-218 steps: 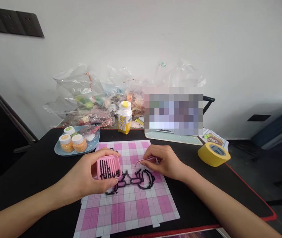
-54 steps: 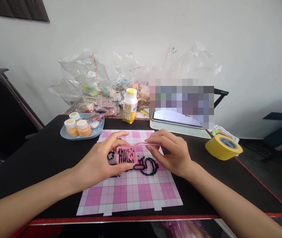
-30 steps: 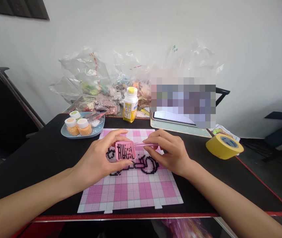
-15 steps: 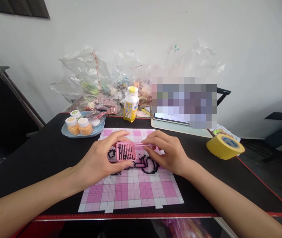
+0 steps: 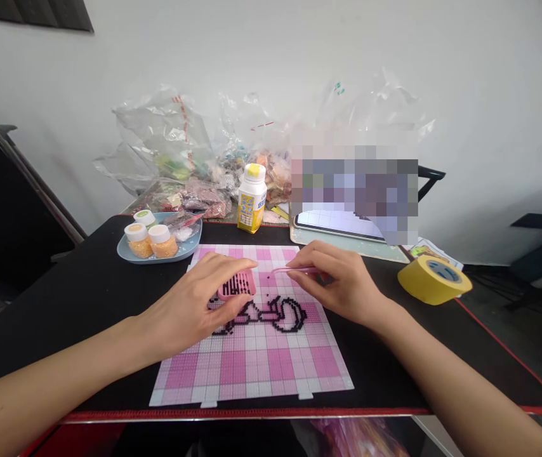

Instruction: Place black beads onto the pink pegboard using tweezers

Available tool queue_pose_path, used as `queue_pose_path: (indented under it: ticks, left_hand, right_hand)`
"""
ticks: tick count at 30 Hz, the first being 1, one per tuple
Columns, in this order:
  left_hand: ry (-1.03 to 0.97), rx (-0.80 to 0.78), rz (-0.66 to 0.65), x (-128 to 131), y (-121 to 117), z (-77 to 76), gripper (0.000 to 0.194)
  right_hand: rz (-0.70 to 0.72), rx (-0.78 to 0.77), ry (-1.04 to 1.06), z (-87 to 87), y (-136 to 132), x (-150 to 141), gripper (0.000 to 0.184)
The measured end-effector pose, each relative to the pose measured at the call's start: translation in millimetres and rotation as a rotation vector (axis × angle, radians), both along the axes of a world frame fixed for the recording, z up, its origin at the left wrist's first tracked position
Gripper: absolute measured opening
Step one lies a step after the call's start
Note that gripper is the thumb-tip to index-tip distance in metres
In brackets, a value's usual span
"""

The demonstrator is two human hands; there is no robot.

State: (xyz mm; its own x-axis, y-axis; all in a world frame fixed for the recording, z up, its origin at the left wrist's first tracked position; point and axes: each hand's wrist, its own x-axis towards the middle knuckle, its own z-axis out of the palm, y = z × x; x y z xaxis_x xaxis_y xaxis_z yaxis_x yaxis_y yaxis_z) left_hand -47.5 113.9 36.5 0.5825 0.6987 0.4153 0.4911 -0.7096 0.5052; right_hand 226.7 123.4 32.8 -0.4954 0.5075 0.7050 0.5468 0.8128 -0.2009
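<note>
A pink-and-white checked pegboard (image 5: 252, 362) lies on the black desk mat (image 5: 75, 304), with an outline of black beads (image 5: 275, 314) set in its upper half. My left hand (image 5: 190, 308) pinches a small pink bead tray (image 5: 237, 284) holding rows of black beads, just above the board. My right hand (image 5: 347, 282) grips pink tweezers (image 5: 292, 271), their tips pointing left over the board, a short way right of the tray.
A blue plate (image 5: 128, 255) with three small jars of orange beads sits at the back left. Behind stand a yellow-capped bottle (image 5: 251, 198), clear plastic bags (image 5: 180, 165) and a tablet (image 5: 342, 223). A yellow tape roll (image 5: 433, 279) lies at the right.
My left hand has lowered and tipped the pink tray flatter towards the board. My right hand with the tweezers has drawn back to the right, away from the tray.
</note>
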Motion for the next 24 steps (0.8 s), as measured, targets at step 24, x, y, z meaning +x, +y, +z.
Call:
queue_pose_path:
  ticks: [24]
  left_hand:
    - [0.085, 0.124, -0.095, 0.0, 3.9, -6.3, 0.03]
  right_hand:
    - [0.078, -0.201, -0.119, -7.0, 4.7, 6.7, 0.011]
